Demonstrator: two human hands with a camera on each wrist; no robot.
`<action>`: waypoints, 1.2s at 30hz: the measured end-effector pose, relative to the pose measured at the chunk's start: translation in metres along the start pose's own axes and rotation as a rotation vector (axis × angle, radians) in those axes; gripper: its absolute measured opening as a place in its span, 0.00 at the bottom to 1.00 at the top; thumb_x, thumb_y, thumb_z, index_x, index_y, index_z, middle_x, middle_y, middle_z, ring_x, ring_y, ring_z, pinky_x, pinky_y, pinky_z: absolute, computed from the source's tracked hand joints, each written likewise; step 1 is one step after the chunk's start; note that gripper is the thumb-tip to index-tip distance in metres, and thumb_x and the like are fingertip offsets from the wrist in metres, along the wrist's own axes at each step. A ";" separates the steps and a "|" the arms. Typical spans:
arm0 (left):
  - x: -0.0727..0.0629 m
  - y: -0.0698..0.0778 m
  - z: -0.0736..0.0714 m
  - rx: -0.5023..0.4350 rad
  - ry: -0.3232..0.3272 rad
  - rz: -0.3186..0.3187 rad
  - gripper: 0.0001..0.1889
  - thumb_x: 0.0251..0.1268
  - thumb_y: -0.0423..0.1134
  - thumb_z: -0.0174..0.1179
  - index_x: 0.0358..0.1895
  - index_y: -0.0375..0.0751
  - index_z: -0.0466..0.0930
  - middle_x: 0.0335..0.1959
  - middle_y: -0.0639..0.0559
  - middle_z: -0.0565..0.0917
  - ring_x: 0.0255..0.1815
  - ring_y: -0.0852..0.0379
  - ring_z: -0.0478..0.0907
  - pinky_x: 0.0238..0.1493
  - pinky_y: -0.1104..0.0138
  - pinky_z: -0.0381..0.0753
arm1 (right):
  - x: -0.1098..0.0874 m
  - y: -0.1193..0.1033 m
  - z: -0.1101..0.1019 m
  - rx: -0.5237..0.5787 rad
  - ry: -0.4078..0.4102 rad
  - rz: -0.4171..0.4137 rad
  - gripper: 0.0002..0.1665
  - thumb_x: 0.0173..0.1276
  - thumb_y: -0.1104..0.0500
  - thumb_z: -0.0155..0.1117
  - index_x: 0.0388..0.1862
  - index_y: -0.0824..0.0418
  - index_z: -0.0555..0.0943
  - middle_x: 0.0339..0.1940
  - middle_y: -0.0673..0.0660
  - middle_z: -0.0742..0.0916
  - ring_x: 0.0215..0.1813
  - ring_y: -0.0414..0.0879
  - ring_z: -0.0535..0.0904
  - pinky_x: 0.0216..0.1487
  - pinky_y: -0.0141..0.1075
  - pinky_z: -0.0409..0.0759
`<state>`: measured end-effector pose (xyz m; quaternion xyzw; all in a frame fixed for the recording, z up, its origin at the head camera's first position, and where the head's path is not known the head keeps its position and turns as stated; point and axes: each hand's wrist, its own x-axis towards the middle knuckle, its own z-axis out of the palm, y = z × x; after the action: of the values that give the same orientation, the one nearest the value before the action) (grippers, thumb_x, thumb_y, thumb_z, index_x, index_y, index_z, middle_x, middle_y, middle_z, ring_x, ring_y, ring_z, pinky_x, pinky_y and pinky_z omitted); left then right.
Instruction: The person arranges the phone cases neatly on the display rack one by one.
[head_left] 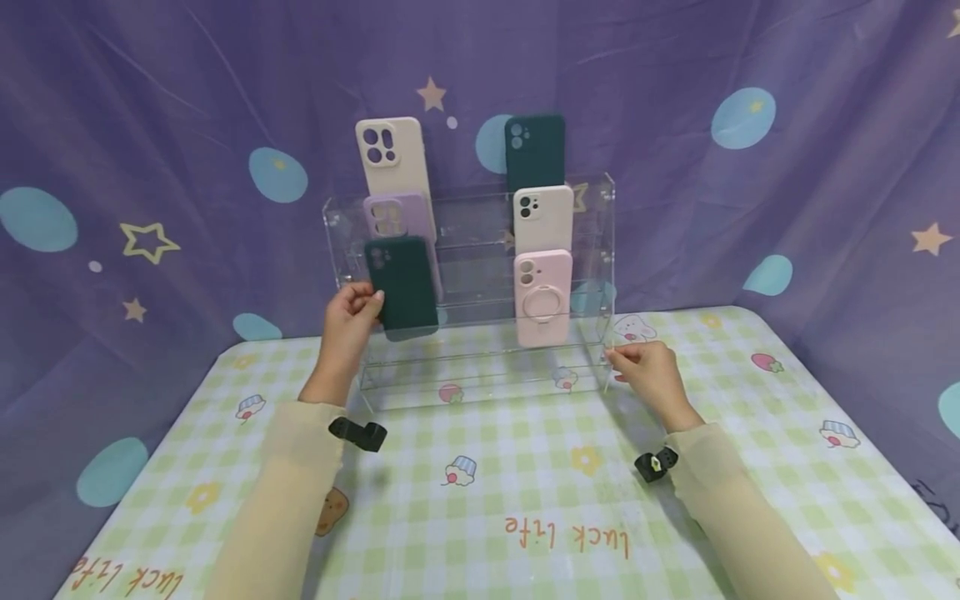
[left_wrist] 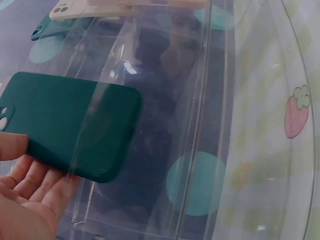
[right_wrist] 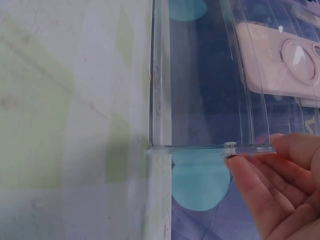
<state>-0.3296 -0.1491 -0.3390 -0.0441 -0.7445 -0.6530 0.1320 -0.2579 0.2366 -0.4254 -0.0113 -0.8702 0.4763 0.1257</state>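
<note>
My left hand (head_left: 347, 327) pinches the left edge of a dark green phone case (head_left: 405, 287) at the front left of a clear acrylic display rack (head_left: 480, 354). In the left wrist view the thumb lies over the case's edge and the other fingers are beneath it; the case's lower end is behind a clear strip. My right hand (head_left: 651, 377) pinches the rack's right side panel low down, beside a small clear fastener (right_wrist: 229, 148). Behind the green case stand a lilac phone case (head_left: 397, 217) and a cream phone case (head_left: 393, 158).
In the rack's right column are a pink phone case with a ring (head_left: 542, 298), a white phone case (head_left: 543, 218) and another dark green phone case (head_left: 536, 154). A checkered cloth (head_left: 525, 475) covers the table. A purple curtain (head_left: 637, 75) hangs behind.
</note>
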 end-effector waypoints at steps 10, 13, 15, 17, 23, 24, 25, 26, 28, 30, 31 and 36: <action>-0.002 -0.005 -0.004 0.395 -0.048 0.074 0.11 0.66 0.36 0.58 0.44 0.30 0.78 0.39 0.37 0.85 0.29 0.72 0.74 0.35 0.75 0.73 | 0.000 0.002 0.002 0.017 0.000 0.009 0.15 0.68 0.60 0.61 0.42 0.73 0.84 0.39 0.68 0.86 0.38 0.57 0.85 0.32 0.32 0.83; -0.002 -0.006 -0.004 0.437 -0.054 0.111 0.10 0.66 0.35 0.58 0.44 0.30 0.78 0.39 0.36 0.85 0.30 0.68 0.76 0.34 0.75 0.74 | -0.001 0.002 0.002 0.016 0.000 0.010 0.14 0.68 0.61 0.61 0.42 0.73 0.84 0.39 0.68 0.86 0.38 0.57 0.85 0.32 0.32 0.83; -0.002 -0.005 -0.005 0.468 -0.069 0.118 0.11 0.66 0.36 0.57 0.45 0.31 0.77 0.39 0.36 0.85 0.32 0.63 0.78 0.34 0.74 0.73 | -0.001 0.002 0.003 0.015 -0.002 0.012 0.14 0.68 0.61 0.61 0.42 0.73 0.84 0.39 0.67 0.86 0.38 0.57 0.85 0.32 0.31 0.83; -0.002 -0.004 -0.007 0.496 -0.092 0.112 0.11 0.67 0.36 0.57 0.46 0.32 0.76 0.40 0.37 0.85 0.35 0.57 0.79 0.35 0.71 0.73 | -0.001 0.001 0.003 0.016 -0.003 0.013 0.14 0.68 0.61 0.61 0.42 0.73 0.84 0.39 0.67 0.86 0.38 0.57 0.85 0.32 0.31 0.83; -0.001 -0.001 -0.010 0.553 -0.156 0.106 0.11 0.68 0.36 0.55 0.47 0.31 0.75 0.41 0.36 0.84 0.41 0.47 0.79 0.40 0.63 0.74 | -0.001 0.001 0.002 0.012 0.006 0.014 0.15 0.68 0.60 0.61 0.43 0.72 0.84 0.39 0.67 0.86 0.38 0.57 0.85 0.32 0.31 0.83; -0.001 -0.001 -0.010 0.561 -0.159 0.113 0.11 0.67 0.35 0.55 0.47 0.30 0.75 0.41 0.36 0.84 0.41 0.46 0.79 0.41 0.62 0.74 | -0.001 0.001 0.002 0.013 0.006 0.015 0.15 0.68 0.60 0.61 0.43 0.72 0.84 0.39 0.67 0.86 0.38 0.57 0.85 0.32 0.31 0.83; -0.001 -0.001 -0.010 0.566 -0.159 0.119 0.11 0.67 0.35 0.55 0.47 0.30 0.75 0.41 0.36 0.83 0.41 0.46 0.79 0.42 0.61 0.75 | -0.001 0.001 0.002 0.014 0.006 0.015 0.15 0.68 0.60 0.61 0.43 0.72 0.83 0.39 0.67 0.86 0.38 0.57 0.85 0.32 0.31 0.83; 0.000 -0.002 -0.010 0.574 -0.156 0.127 0.11 0.67 0.35 0.55 0.46 0.30 0.76 0.42 0.36 0.83 0.42 0.45 0.79 0.43 0.60 0.75 | -0.001 0.001 0.002 0.017 0.005 0.016 0.15 0.68 0.60 0.61 0.43 0.73 0.83 0.39 0.67 0.86 0.39 0.57 0.85 0.32 0.31 0.83; 0.000 -0.003 -0.010 0.582 -0.145 0.138 0.11 0.66 0.34 0.56 0.46 0.30 0.76 0.43 0.36 0.82 0.43 0.44 0.79 0.45 0.58 0.76 | -0.001 0.002 0.002 0.022 0.004 0.017 0.15 0.68 0.61 0.61 0.43 0.73 0.83 0.39 0.68 0.86 0.39 0.58 0.85 0.32 0.31 0.83; 0.000 -0.003 -0.009 0.590 -0.132 0.149 0.11 0.66 0.34 0.56 0.46 0.30 0.76 0.43 0.36 0.82 0.43 0.43 0.79 0.45 0.56 0.77 | -0.001 0.002 0.002 0.027 0.003 0.018 0.15 0.68 0.60 0.61 0.43 0.73 0.83 0.39 0.68 0.86 0.39 0.58 0.85 0.32 0.31 0.83; 0.000 -0.003 -0.009 0.591 -0.126 0.152 0.11 0.66 0.34 0.56 0.46 0.30 0.77 0.43 0.36 0.82 0.42 0.43 0.78 0.45 0.56 0.76 | -0.001 0.002 0.002 0.028 0.002 0.018 0.15 0.68 0.61 0.61 0.43 0.73 0.83 0.39 0.68 0.86 0.39 0.58 0.85 0.32 0.31 0.83; 0.000 -0.001 -0.008 0.614 -0.108 0.151 0.11 0.65 0.35 0.56 0.45 0.31 0.77 0.40 0.37 0.82 0.39 0.45 0.78 0.41 0.58 0.76 | -0.001 0.000 0.001 0.024 0.005 0.014 0.15 0.68 0.60 0.61 0.43 0.73 0.84 0.39 0.67 0.86 0.39 0.58 0.85 0.32 0.31 0.83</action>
<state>-0.3286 -0.1574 -0.3392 -0.0919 -0.9073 -0.3829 0.1475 -0.2573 0.2359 -0.4261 -0.0169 -0.8641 0.4874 0.1246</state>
